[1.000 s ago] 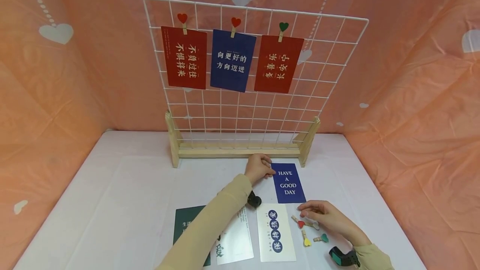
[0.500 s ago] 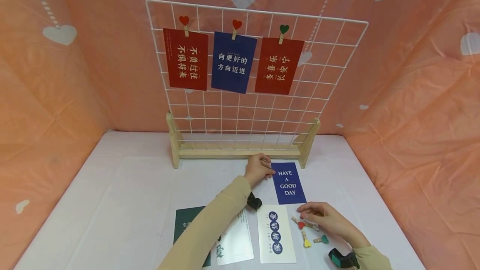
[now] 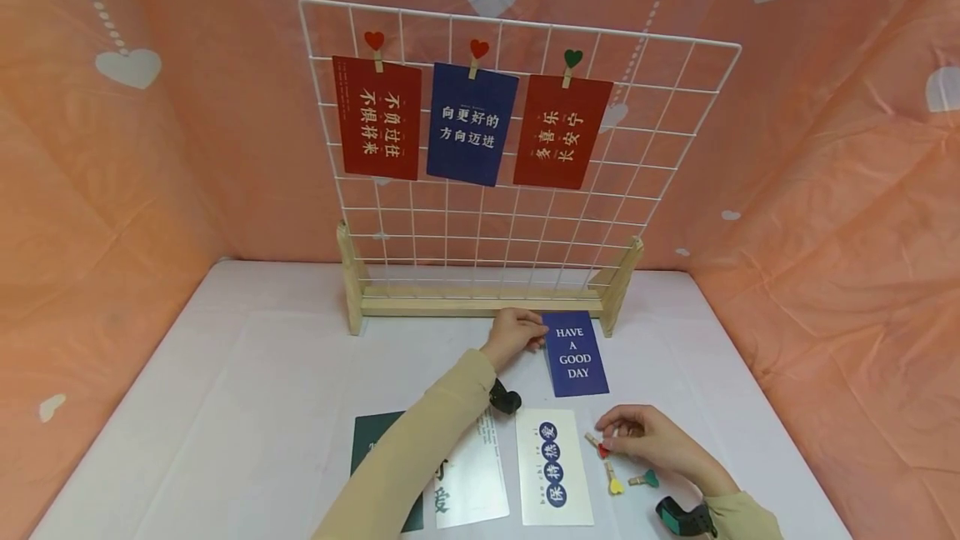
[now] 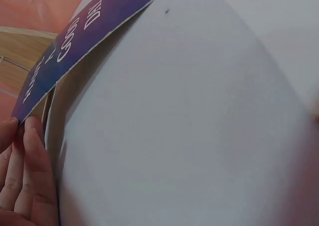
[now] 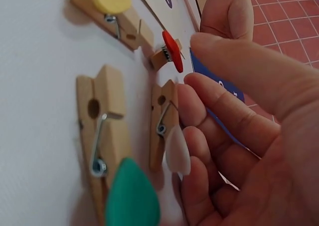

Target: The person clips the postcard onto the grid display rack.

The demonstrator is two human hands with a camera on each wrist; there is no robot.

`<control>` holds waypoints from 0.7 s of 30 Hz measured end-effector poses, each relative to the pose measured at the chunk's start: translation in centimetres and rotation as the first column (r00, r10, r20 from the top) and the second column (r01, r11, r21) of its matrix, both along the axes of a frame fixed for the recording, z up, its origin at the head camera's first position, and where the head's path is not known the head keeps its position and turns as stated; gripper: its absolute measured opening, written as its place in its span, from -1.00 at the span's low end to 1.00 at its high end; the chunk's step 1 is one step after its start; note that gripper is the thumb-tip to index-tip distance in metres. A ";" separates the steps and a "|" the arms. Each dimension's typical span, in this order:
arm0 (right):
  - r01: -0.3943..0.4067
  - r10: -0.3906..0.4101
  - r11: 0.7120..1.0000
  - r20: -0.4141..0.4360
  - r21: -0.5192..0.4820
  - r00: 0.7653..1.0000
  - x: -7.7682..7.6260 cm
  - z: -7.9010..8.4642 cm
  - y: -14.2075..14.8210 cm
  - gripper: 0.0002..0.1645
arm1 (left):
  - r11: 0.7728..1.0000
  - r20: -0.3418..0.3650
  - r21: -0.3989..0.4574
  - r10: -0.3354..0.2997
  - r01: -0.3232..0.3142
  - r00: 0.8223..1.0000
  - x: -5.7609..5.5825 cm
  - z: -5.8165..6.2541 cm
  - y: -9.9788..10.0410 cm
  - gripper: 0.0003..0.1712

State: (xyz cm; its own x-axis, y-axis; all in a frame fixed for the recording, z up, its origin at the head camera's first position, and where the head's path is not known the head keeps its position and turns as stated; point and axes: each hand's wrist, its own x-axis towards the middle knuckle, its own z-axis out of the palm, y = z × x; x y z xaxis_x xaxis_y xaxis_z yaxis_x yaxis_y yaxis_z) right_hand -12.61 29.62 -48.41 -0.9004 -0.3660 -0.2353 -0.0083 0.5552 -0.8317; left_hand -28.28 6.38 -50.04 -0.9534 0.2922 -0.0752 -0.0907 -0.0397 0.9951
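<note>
One card (image 3: pixel 576 354) (blue), pinched, left hand (image 3: pixel 513 334)

Around the head view's centre, a violet-blue rectangular paper card (image 3: pixel 588 373) at half past four reads "HAVE A GOOD DAY". A red rectangular card (image 3: pixel 360 161) near half past ten bears "不负过往 不惧将来"; a blue hanging rectangular card (image 3: pixel 468 161) at twelve, "向更好的方向迈进"; a brick-red rectangular card (image 3: pixel 566 175) near one, "多喜乐 长安宁". A cream rectangular card (image 3: pixel 573 482) near five shows "保持热爱" on blue discs; on a pale grey-white card (image 3: pixel 480 486) at six, "爱" is legible.

White table (image 3: pixel 247 373), from centre. Rack (image 3: pixel 435 307), 12 o'clock. Green card (image 3: pixel 371 436), between 7 and 8. White card (image 3: pixel 476 473), 6. Cream card (image 3: pixel 531 473), between 4 and 5. Red peg (image 3: pixel 597 444), yellow peg (image 3: pixel 613 479), green peg (image 3: pixel 645 479), white peg (image 5: pixel 177 153), 4.
</note>
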 end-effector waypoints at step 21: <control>-0.030 0.031 0.999 -0.066 0.018 0.997 0.0 0.0 -0.3 -0.72 | 0.993 0.115 0.114 0.021 -0.034 0.993 -0.3 1.4 -1.2 -0.79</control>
